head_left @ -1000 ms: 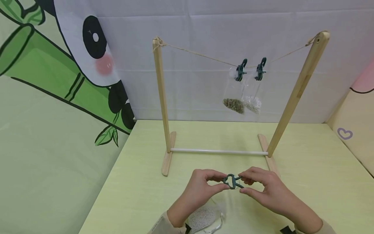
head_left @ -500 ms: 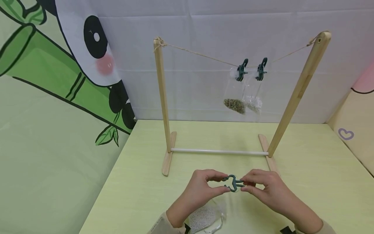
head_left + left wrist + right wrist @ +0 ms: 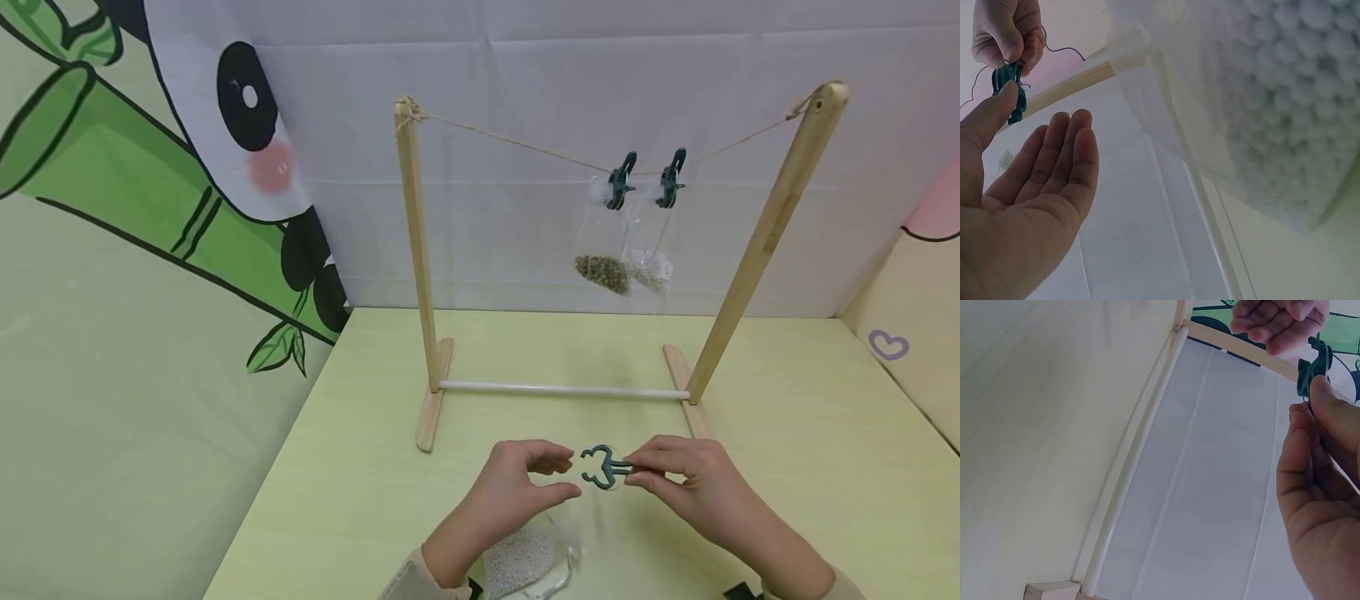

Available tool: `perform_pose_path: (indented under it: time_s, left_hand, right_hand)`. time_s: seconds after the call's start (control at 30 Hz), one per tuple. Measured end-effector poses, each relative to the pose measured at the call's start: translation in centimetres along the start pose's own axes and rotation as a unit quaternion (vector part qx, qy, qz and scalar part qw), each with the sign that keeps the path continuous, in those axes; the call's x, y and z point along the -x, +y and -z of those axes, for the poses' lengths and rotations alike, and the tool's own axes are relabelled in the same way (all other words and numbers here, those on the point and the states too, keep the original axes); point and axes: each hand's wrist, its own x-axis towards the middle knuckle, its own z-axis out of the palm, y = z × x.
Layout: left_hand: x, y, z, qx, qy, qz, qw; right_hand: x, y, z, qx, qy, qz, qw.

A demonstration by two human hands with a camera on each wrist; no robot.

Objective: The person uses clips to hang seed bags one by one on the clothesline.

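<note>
Over the table front, my right hand (image 3: 693,479) pinches the handles of a dark green spring clip (image 3: 606,468) between thumb and fingers. The clip's jaws are spread and point left. My left hand (image 3: 517,483) is just left of the clip, thumb and fingers apart, holding nothing. In the left wrist view that hand (image 3: 1041,181) shows its palm, with the clip (image 3: 1011,87) beyond its thumb. Below the left hand, a clear bag of small white beads (image 3: 521,560) lies on the table, partly covered by the wrist.
A wooden stand with a left post (image 3: 417,250), right post (image 3: 772,233) and white rod (image 3: 562,389) stands behind the hands. From its twine (image 3: 517,143), two green clips (image 3: 620,181) hold a bag of brownish-green grains (image 3: 602,273) and a bag of white bits (image 3: 651,268).
The right hand has squeezed the clip's handles together, so its jaws have spread. The left hand has let go of the clip's jaw end and drawn slightly left.
</note>
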Motion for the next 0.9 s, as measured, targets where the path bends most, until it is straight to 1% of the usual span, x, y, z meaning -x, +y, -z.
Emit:
perform_pose_path:
  time_s: [0.07, 0.17, 0.3, 0.43, 0.57, 0.67, 0.77, 0.9]
  left_hand:
    - [0.0, -0.3, 0.1, -0.024, -0.015, 0.014, 0.9995]
    - [0.1, -0.8, 0.2, -0.082, -0.042, 0.014, 0.9957]
    - [0.1, -1.4, 0.2, -0.159, -0.071, 0.007, 0.9847]
    - [0.2, -1.8, 0.0, -0.204, -0.102, 0.014, 0.9735]
    - [0.1, -1.9, -0.1, -0.236, -0.148, 0.024, 0.9602]
    - [0.2, -1.9, -0.2, -0.251, -0.163, 0.028, 0.9538]
    - [0.5, -2.1, -0.2, -0.25, -0.168, 0.034, 0.9529]
    - [0.6, -2.2, -0.3, -0.242, -0.185, 0.043, 0.9517]
  right_hand:
    - [0.1, 0.1, 0.0, 0.0, 0.004, 0.007, 1.0]
    - [0.3, 0.3, -0.1, -0.012, 0.007, 0.022, 1.0]
    - [0.6, 0.8, -0.5, -0.022, 0.014, 0.048, 0.999]
    - [0.8, 1.0, -0.6, -0.015, 0.019, 0.053, 0.998]
    - [0.7, 0.7, -0.4, -0.01, 0.011, 0.036, 0.999]
    - [0.6, 0.5, -0.3, -0.012, 0.0, 0.016, 1.0]
    - [0.6, 0.5, -0.3, -0.014, -0.01, -0.001, 1.0]
    - [0.7, 0.6, -0.3, -0.017, -0.009, -0.004, 1.0]
